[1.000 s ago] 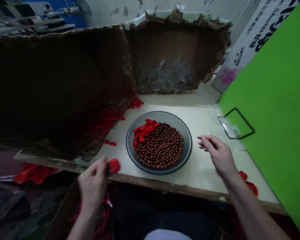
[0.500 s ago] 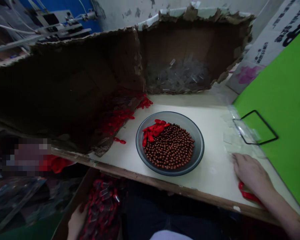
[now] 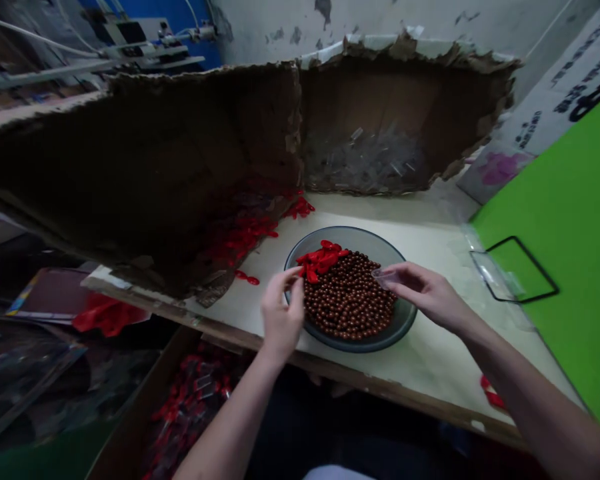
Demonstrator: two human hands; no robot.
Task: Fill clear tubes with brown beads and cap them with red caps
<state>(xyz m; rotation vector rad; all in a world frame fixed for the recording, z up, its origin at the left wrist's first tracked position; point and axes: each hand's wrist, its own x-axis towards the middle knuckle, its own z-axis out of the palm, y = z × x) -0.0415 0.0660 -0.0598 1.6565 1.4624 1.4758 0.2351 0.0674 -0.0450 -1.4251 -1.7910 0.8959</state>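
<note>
A grey bowl [image 3: 404, 325] on the pale table [image 3: 430, 360] holds many small brown beads [image 3: 350, 300] and a few red plastic pieces [image 3: 320, 260]. My left hand [image 3: 280, 317] hovers at the bowl's left rim, thumb and forefinger apart near the red pieces, holding nothing I can see. My right hand [image 3: 427, 293] is over the bowl's right side, its fingers pinched on a small clear plastic piece [image 3: 384, 275] above the beads.
A torn cardboard box [image 3: 155, 173] on the left spills red pieces [image 3: 245, 233]; another box [image 3: 380, 120] behind holds clear plastic parts. A green board [image 3: 570, 253] stands at the right. A box of packed red items [image 3: 190, 400] sits below the table edge.
My left hand rose from the box under the table to the bowl's left rim. My right hand left the table's right edge, now over the bowl with a clear piece.
</note>
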